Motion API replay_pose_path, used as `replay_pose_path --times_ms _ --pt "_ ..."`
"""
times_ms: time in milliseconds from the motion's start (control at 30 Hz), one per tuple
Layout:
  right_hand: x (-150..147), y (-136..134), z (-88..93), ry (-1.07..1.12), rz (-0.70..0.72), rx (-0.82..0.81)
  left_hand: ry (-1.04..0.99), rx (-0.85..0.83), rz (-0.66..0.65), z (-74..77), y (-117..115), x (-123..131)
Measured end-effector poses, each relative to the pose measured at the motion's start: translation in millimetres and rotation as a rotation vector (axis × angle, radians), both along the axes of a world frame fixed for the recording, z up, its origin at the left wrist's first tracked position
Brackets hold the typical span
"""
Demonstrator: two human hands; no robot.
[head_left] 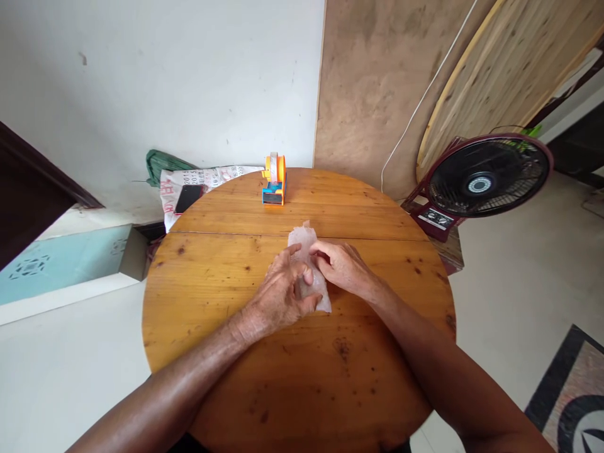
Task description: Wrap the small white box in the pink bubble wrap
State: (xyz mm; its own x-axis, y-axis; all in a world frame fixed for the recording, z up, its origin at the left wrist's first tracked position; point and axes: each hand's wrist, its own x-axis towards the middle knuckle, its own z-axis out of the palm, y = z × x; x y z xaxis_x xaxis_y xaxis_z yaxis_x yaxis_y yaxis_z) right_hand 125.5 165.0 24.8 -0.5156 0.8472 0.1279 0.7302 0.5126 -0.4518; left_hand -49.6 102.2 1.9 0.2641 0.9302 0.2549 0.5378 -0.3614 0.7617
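A small pale, translucent plastic bag (pixel 302 240) lies on the round wooden table (pixel 226 270) near its middle. My left hand (pixel 278 292) covers the bag's lower part, with its fingers curled and its thumb pressed on the plastic. My right hand (pixel 342 265) pinches the bag's right edge with bent fingers. What is inside the bag, if anything, is hidden under my hands.
An orange and blue tape dispenser (pixel 274 180) stands at the table's far edge. A dark phone (pixel 187 198) lies on printed bags (pixel 207 179) behind the table at the left. A black floor fan (pixel 486 177) stands to the right, boards lean on the wall.
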Motion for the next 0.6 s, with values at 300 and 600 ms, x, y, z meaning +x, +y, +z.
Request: replay_pose_path --times_ms 300,600 --pt "-0.8 2.7 -2.2 -0.074 -0.029 -0.014 0.116 0.175 -0.046 6.9 0.6 -1.0" --pt "0.3 6.0 -7.8 0.008 -0.222 -0.059 0.171 0.193 -0.176 6.4 0.3 -7.2"
